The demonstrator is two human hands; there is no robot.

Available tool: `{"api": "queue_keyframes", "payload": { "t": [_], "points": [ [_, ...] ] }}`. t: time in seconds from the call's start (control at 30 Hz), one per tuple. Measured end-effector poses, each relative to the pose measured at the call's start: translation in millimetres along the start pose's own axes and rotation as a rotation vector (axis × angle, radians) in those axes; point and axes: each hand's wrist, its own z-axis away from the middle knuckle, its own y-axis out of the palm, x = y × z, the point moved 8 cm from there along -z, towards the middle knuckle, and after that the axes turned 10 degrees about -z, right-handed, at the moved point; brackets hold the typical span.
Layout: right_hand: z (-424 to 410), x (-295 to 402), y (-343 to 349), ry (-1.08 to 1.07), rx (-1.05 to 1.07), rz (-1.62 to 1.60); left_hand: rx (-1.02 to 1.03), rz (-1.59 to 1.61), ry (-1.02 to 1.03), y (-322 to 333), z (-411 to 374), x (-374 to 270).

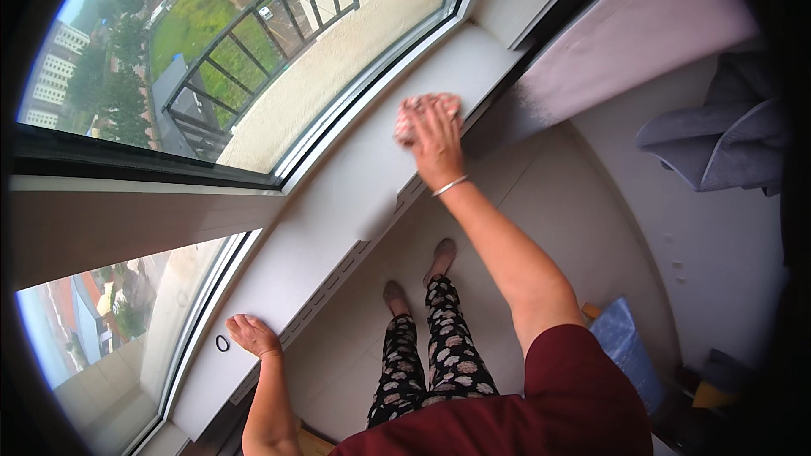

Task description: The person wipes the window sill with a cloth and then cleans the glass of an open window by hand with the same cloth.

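My right hand [436, 142] presses a red-and-white patterned cloth [412, 115] against the white windowsill [329, 193], towards its upper right part. A thin silver-coloured bangle [450, 185] circles the right wrist. Near the sill's lower left end rests my left hand [253, 334], with its fingers bent on the surface and no object visible in it. A small black ring-shaped band [222, 343] lies on the sill just left of those fingers; the two do not touch.
Window panes and frames [355, 107] border the sill, with a metal railing [253, 44] outside. Below the sill's edge is a slotted strip [329, 278]. A grey cloth [728, 133] hangs at right, above a blue patterned item [627, 348]. My feet stand on the tiled floor [507, 215].
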Motion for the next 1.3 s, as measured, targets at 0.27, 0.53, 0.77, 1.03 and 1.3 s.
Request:
{"api": "queue_keyframes", "payload": {
  "t": [0.27, 0.53, 0.77, 1.03, 1.3],
  "points": [
    [34.8, 77.4, 7.1, -0.258, 0.281, -0.263, -0.002, -0.002, -0.02, -6.2, 2.5, 0.9],
    [-37.9, -7.5, 23.3, 0.088, -0.005, 0.068, 0.011, -0.002, -0.002, -1.0, -0.6, -1.0],
    [68.9, 161.7, 54.2, -0.284, 0.405, -0.425, -0.01, 0.006, -0.011, -5.2, 6.1, 1.1],
    [-67.3, -36.5, -4.9, 0.006, -0.068, -0.057, 0.004, 0.013, 0.0, -8.0, -2.4, -7.3],
    [12.5, 99.3, 26.6, -0.349, 0.185, -0.306, 0.011, 0.014, -0.027, -11.5, 3.0, -4.3]
  ]
}}
